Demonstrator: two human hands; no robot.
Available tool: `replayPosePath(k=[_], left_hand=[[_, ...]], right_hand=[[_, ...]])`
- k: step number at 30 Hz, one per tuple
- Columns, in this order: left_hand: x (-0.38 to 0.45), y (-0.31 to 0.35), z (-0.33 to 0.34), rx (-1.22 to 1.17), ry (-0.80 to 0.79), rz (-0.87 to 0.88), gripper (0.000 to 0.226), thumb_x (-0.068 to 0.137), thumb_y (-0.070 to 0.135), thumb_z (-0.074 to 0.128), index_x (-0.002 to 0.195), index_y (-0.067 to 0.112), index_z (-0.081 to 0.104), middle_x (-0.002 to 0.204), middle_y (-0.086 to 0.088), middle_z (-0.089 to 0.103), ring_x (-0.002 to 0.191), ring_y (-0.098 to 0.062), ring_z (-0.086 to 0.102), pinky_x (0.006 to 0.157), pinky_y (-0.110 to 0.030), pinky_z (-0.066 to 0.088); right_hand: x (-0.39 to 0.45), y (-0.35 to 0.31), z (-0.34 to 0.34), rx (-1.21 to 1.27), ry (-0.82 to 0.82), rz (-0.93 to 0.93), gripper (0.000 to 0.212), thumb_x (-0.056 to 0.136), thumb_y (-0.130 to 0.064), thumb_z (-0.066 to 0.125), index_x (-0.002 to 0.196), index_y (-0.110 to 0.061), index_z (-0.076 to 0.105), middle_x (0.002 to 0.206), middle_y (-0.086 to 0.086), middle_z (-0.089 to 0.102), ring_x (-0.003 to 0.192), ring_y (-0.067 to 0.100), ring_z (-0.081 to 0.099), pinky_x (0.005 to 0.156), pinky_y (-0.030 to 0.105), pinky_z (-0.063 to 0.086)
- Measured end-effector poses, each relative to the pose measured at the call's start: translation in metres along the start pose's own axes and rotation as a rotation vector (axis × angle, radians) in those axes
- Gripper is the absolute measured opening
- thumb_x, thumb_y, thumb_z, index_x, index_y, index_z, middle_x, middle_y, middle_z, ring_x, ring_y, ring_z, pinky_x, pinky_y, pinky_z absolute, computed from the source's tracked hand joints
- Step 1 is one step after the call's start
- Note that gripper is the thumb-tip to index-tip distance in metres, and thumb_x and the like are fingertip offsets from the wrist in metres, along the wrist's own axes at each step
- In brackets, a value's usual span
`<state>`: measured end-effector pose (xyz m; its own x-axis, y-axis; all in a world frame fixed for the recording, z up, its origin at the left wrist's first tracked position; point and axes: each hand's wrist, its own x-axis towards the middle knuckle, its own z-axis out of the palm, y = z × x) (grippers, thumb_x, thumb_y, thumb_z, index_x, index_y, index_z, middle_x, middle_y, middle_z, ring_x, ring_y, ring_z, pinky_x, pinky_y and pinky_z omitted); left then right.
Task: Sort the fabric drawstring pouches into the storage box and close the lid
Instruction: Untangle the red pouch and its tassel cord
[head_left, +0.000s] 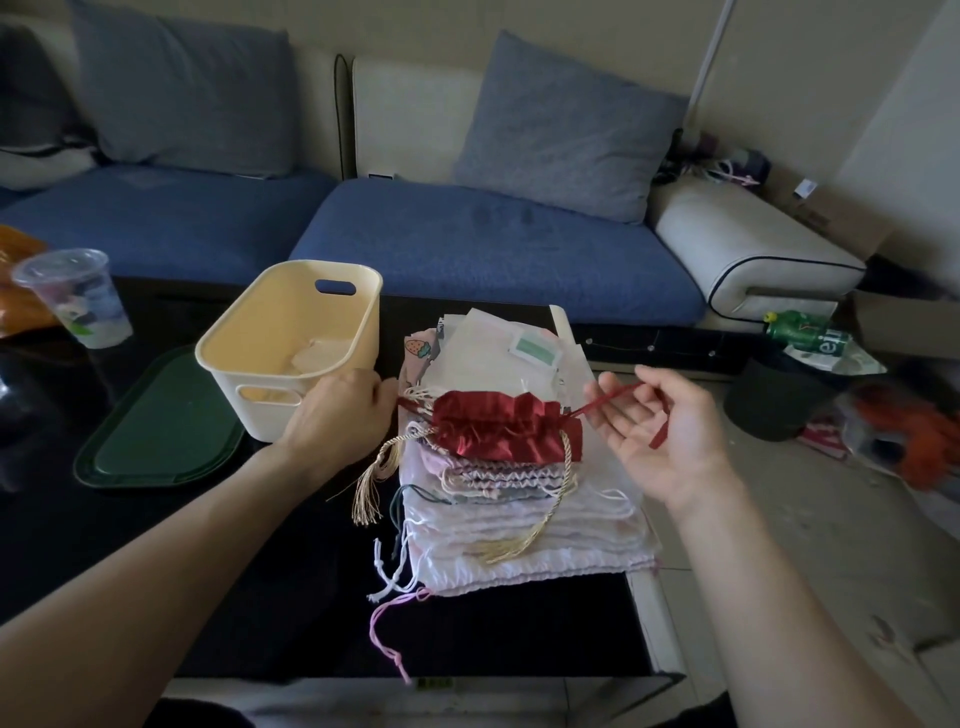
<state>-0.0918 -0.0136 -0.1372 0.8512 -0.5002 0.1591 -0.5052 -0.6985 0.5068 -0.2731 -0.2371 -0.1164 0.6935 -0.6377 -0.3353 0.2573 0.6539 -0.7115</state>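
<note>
Head view: the left hand (340, 410) pinches the red drawstring end at the left side of the red pouch (506, 428), fingers curled around it. The right hand (662, 431) is palm up with fingers loosely spread, and the right drawstring (605, 402) runs taut across its fingers, the end hanging over the palm; whether the thumb pins it cannot be told. The red pouch lies gathered on top of a stack of pouches (519, 519), white, pink and grey ones with loose cords and gold tassels, at the right side of the dark counter (260, 571). Just left of the stack stands the cream storage box (291, 338), open, with something pale in its bottom. The green lid (156, 426) lies flat beside the box, partly under it. A clear plastic cup (72, 296) stands at the far left. Behind is a blue sofa (467, 244).
</note>
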Motion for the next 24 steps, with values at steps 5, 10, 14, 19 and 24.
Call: replayPosePath(k=[5,10,14,19,24], left_hand=[[-0.002,0.016,-0.011,-0.832,-0.073,-0.198,0.042,0.099,0.032,0.057,0.082,-0.006,0.067,0.076,-0.017,0.062,0.074,-0.026,0.056,0.072,-0.037,0.045],[-0.012,0.04,-0.018,-1.438,-0.244,-0.243,0.034,0.098,0.016,0.052,0.069,0.0,0.058,0.074,-0.015,0.067,0.081,-0.028,0.068,0.093,-0.039,0.053],[-0.013,0.046,-0.013,-1.666,-0.342,-0.346,0.049,0.103,0.024,0.044,0.056,0.019,0.033,0.05,0.001,0.03,0.044,-0.014,0.034,0.065,-0.032,0.057],[-0.007,0.036,-0.007,-1.715,-0.343,-0.476,0.043,0.104,0.027,0.039,0.062,0.019,0.037,0.053,0.004,0.028,0.043,-0.01,0.023,0.062,-0.023,0.025],[-0.002,0.022,-0.004,-1.651,-0.233,-0.575,0.044,0.104,0.024,0.039,0.061,0.019,0.039,0.048,0.004,0.026,0.036,-0.009,0.02,0.06,-0.031,0.053]], right_hand=[[-0.002,0.003,0.006,0.114,-0.064,0.013,0.034,0.095,-0.022,0.056,0.063,-0.017,0.046,0.059,0.0,0.049,0.052,0.016,0.051,0.075,0.036,0.053],[0.001,0.01,0.01,-0.037,-0.107,0.096,0.028,0.1,-0.024,0.047,0.074,-0.014,0.052,0.064,0.0,0.048,0.046,0.011,0.033,0.042,0.023,0.03],[0.0,0.013,0.01,-0.183,-0.135,0.13,0.027,0.1,-0.019,0.047,0.075,-0.013,0.054,0.064,0.0,0.05,0.042,0.008,0.035,0.037,0.019,0.026],[0.001,0.011,0.004,-0.36,-0.124,0.178,0.024,0.099,-0.017,0.049,0.076,-0.014,0.054,0.059,-0.002,0.05,0.036,0.005,0.031,0.037,0.017,0.019],[0.004,0.003,-0.005,-0.421,-0.111,0.236,0.025,0.1,-0.017,0.049,0.076,-0.013,0.052,0.055,-0.003,0.045,0.032,0.003,0.024,0.033,0.016,0.012]])
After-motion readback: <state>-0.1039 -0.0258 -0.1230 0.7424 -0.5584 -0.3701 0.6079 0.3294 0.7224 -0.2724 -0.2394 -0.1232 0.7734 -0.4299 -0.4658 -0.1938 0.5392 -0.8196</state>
